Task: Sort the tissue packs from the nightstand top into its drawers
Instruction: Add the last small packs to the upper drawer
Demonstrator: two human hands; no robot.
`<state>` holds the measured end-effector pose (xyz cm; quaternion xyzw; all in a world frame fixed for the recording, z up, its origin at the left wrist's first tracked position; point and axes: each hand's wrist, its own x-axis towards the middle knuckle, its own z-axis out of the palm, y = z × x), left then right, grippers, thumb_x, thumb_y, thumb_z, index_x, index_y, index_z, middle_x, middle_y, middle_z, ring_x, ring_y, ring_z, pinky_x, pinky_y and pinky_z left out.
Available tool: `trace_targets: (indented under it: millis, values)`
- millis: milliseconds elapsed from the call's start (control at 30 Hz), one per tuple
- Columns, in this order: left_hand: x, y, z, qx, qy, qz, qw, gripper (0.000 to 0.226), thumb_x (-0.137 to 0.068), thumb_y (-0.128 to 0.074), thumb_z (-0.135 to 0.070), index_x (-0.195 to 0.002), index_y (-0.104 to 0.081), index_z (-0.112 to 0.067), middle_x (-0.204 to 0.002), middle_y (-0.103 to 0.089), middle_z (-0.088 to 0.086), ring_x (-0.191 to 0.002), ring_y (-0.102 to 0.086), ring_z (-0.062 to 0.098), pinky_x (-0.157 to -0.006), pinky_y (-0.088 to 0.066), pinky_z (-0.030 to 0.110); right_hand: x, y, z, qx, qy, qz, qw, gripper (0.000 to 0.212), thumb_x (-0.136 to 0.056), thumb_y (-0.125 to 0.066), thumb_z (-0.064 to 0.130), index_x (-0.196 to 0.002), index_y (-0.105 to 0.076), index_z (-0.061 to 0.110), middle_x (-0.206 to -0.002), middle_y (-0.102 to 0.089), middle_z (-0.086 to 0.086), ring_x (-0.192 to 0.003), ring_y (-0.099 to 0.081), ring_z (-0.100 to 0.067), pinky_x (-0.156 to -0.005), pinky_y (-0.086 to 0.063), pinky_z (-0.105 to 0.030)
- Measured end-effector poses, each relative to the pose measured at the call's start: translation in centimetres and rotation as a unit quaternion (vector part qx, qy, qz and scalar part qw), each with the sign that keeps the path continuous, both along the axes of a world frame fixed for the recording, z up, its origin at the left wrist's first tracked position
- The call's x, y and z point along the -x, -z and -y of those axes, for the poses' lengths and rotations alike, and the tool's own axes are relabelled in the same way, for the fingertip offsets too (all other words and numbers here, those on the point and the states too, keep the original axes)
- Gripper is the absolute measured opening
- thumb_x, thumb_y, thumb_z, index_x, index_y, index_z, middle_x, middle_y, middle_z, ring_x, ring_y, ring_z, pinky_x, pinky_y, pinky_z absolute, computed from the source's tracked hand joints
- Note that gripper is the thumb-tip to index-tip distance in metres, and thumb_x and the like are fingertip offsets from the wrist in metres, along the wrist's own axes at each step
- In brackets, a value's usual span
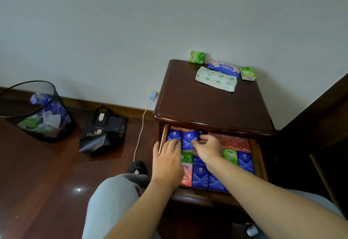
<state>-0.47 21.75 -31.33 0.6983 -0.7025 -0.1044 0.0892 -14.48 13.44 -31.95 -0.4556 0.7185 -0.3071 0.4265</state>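
Note:
The dark wooden nightstand (211, 105) has its top drawer (260, 161) pulled open, filled with rows of blue, red, pink and green tissue packs. My left hand (167, 161) lies over the drawer's left side, its straight fingers resting on the far-left blue pack (174, 135). My right hand (207, 148) reaches into the back row, thumb and curled fingers pinching a blue pack (201, 133) beside another blue pack (189, 139). On the nightstand top lie two small green packs (197, 57) (247, 73), a pink and blue pack (225, 67) and a white soft pack (216, 79).
A black mesh waste bin (35, 110) with wrappers stands at the left on the wooden floor. A black paper bag (103, 131) lies beside it. A white charger cable (141, 131) runs from the wall socket down the nightstand's left. Dark furniture (320, 125) stands at the right.

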Motion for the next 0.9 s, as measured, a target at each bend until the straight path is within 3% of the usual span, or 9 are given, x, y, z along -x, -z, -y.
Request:
trace_targets:
  millis: [167, 900]
  values:
    - [-0.9, 0.4, 0.9, -0.034, 0.009, 0.013, 0.999, 0.076, -0.098, -0.057, -0.036, -0.163, -0.019, -0.024, -0.168, -0.022, -0.004, -0.154, -0.021, 0.015, -0.127, -0.014, 0.048, -0.6, 0.9, 0.7, -0.008, -0.019, -0.049, 0.999, 0.046, -0.089, -0.082, 0.024, -0.131, -0.065, 0.017, -0.107, -0.069, 0.003, -0.103, -0.072, -0.023, -0.088, -0.063, -0.044]
    - [-0.8, 0.2, 1.3, -0.048, 0.011, -0.013, 0.999, 0.080, -0.100, -0.060, -0.035, -0.165, -0.015, -0.024, -0.170, -0.017, -0.004, -0.155, -0.016, 0.015, -0.124, -0.022, 0.041, -1.1, -0.1, 0.5, -0.021, -0.042, -0.068, 0.997, 0.048, -0.090, -0.081, 0.026, -0.134, -0.063, 0.019, -0.104, -0.069, 0.006, -0.100, -0.072, -0.020, -0.086, -0.063, -0.043]
